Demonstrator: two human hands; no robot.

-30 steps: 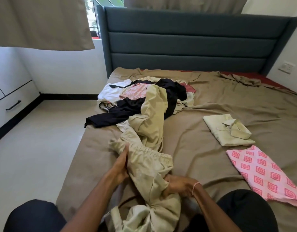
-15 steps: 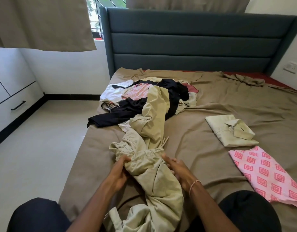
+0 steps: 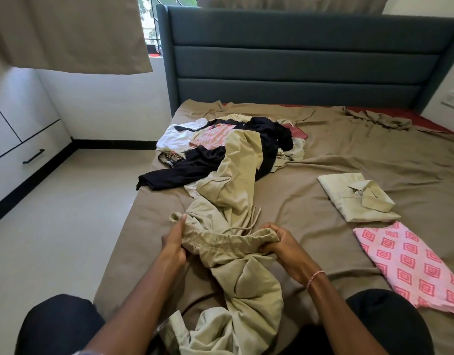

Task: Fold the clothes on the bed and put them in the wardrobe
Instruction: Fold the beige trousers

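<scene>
Both hands have moved apart — left hand and right hand now grip the beige trousers by the waistband, stretched between them — ready to straighten for folding.

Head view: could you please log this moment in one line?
left hand: grips beige trousers waistband | right hand: same waistband | folded: green shirt, pink cloth | pile: unfolded

The waistband of the beige trousers is held at one end by the left hand and at the other by the right hand. A folded green shirt and a folded pink cloth are laid on the bed.
</scene>
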